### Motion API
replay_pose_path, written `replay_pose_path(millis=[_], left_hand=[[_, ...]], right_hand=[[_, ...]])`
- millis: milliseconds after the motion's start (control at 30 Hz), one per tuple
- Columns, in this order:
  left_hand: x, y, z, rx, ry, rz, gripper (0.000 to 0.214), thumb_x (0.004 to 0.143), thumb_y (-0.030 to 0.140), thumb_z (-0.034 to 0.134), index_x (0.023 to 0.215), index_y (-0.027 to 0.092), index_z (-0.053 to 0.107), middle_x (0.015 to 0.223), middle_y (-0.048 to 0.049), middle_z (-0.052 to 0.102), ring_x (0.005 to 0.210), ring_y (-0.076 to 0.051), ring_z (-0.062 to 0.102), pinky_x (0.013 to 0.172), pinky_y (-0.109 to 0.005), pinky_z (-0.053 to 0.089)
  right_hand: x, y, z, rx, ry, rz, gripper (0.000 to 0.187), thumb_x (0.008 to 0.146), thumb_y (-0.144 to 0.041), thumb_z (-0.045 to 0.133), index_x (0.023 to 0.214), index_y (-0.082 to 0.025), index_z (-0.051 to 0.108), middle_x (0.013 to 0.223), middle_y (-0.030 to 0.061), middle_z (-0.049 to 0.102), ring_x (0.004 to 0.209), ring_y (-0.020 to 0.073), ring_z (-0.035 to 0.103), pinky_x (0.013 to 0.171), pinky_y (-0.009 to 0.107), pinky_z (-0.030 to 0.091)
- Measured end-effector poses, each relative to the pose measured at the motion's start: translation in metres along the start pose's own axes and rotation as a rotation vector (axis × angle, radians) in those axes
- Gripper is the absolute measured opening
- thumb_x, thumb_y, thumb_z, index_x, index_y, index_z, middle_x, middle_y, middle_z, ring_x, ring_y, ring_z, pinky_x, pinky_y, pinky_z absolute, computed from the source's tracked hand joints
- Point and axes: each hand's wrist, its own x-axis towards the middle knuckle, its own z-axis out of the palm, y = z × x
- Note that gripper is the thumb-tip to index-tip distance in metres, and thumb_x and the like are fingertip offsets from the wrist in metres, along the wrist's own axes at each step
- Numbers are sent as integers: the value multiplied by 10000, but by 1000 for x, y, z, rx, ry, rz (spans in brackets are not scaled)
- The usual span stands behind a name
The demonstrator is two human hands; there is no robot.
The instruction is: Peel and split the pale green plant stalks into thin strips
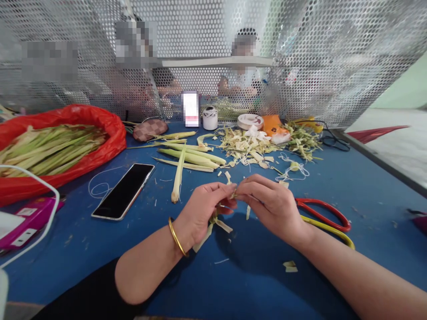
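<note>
Leaf strips point(204, 238), flat and ribbon-like, hang at the left hand point(207, 206), above one smooth blue surface point(260, 284). One glossy red plastic bag point(110, 111) contains long, fibrous leaves point(50, 142). One heap of shredded pieces point(240, 144) lies at the rear. Two hands meet at the fingertips: the left pinches the strips; the right hand point(271, 204) has thumb and fingers pressed together, apparently on the same bundle, though the contact point is obscured. Smaller items: one flat, glossy black phone point(123, 191); two loop handles point(346, 226), one red, one yellow; one ring-shaped roll point(246, 121); one white cylindrical container point(210, 120); one gold-coloured bangle point(175, 236).
</note>
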Motion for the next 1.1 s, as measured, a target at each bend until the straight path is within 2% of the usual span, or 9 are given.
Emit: replay_pose_path(millis=[100,167,367,500,633,767,900,1000,1100], left_hand=[[2,-3,1,11,18,48,270,647,363,780,620,155,610,598,20,562,589,-96,541,629,-233,446],[3,-5,1,30,35,99,238,641,330,779,632,158,615,598,29,566,588,-95,543,636,-233,446],[1,-7,3,284,140,330,124,743,275,674,683,169,649,631,22,593,619,-112,533,621,-227,439],[-1,-9,2,443,197,437,114,770,278,661,715,180,677,679,1,652,647,-135,569,615,-230,449],[-1,-9,0,528,182,505,111,796,271,644,760,188,709,734,-14,714,686,-153,633,648,-232,478],[-2,-9,0,608,169,567,86,782,233,654,765,189,726,731,-11,728,674,-147,651,644,-221,489],[-2,-7,2,558,140,491,86,725,232,707,772,165,732,731,-30,730,679,-161,660,650,-239,507],[0,-4,2,353,104,335,106,718,239,711,775,152,728,733,-40,730,712,-170,675,688,-254,523],[3,-2,1,126,95,181,90,710,219,712,749,138,712,696,-32,716,659,-139,667,674,-233,520]], right_hand=[[1,0,0,34,0,2,184,912,-153,499,871,-226,663,872,59,631,772,164,618,698,284,500],[2,-2,1,82,12,53,180,902,-144,515,830,-219,662,852,52,606,755,156,606,692,279,497],[4,-10,2,187,54,358,115,807,-130,632,714,-198,638,730,3,628,670,141,581,621,259,456],[5,-14,0,269,39,551,98,807,-198,627,710,-189,639,639,-8,650,611,145,579,575,265,440],[5,-13,0,308,30,641,118,792,-260,633,702,-184,634,634,3,664,609,158,592,559,275,436],[5,-9,1,363,58,663,101,758,-253,652,693,-185,615,634,3,660,620,162,607,579,282,451],[6,-5,2,415,69,662,81,748,-219,658,699,-186,603,609,-18,628,588,142,593,554,260,448],[7,-3,0,485,58,604,63,767,-200,649,719,-183,611,614,-21,623,593,140,605,567,255,465],[7,-2,-1,398,51,459,47,811,-169,615,783,-186,648,701,-3,655,659,143,616,618,256,475]])
